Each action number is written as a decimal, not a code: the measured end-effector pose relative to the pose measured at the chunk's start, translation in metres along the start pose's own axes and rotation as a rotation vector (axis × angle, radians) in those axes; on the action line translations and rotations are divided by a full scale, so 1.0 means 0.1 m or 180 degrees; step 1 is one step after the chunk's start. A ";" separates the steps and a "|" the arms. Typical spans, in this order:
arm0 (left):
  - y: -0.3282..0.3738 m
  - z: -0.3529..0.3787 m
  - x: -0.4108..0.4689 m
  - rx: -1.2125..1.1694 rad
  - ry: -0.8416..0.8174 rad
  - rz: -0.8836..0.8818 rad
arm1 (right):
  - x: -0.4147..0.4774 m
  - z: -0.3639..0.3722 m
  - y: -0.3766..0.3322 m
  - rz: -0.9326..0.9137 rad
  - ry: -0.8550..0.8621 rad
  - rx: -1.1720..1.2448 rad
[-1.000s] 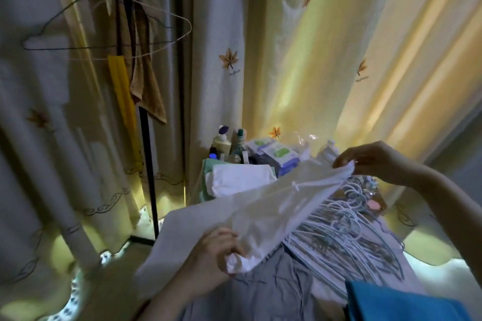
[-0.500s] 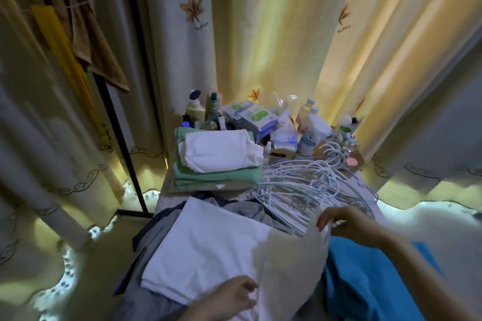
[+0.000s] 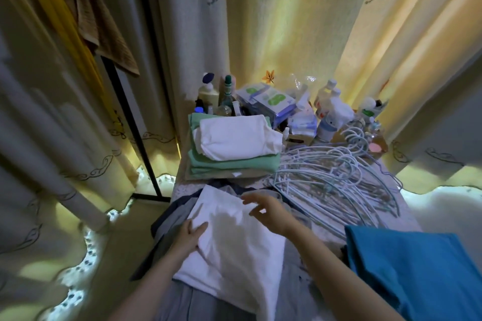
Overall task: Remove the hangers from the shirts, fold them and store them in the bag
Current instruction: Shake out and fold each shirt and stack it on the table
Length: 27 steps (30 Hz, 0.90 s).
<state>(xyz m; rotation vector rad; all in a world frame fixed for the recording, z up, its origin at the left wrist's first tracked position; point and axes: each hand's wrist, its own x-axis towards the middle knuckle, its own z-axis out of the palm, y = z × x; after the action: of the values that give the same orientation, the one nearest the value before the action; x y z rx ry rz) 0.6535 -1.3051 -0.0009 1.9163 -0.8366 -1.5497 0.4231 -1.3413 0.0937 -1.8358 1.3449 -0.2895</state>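
step: folding, hanger off | white shirt (image 3: 234, 240) lies flat on grey garment (image 3: 177, 219), near centre | left hand (image 3: 191, 237) flat, pressing shirt's left edge | right hand (image 3: 268, 214) spread, hovering above, holding nothing | next: likely another fold, then onto far folded stack (image 3: 232, 148); bag not identifiable

Seeing matt, softly creased white cloth in the shirt (image 3: 234, 255). Noting a smooth, faintly glossy pale coating on the thin wire hangers (image 3: 333, 182). Finding soft matt cloth in the green folded pile (image 3: 229, 164) and the blue fabric (image 3: 417, 273). Catching glossy plastic on the bottles (image 3: 336, 112). Reading a rough, ribbed weave in the brown towel (image 3: 112, 34) and fine matt fabric in the curtains (image 3: 287, 21).
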 end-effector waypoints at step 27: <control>0.10 0.14 0.00 0.0968 -0.1268 0.0688 | -0.18 0.91 -0.18 0.1364 0.0939 0.2447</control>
<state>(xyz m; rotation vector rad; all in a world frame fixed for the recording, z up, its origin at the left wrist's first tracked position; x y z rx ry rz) 0.6384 -1.3121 0.0031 1.6589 -1.4727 -1.7737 0.4837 -1.2807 0.0540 -0.8699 1.5026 -0.7458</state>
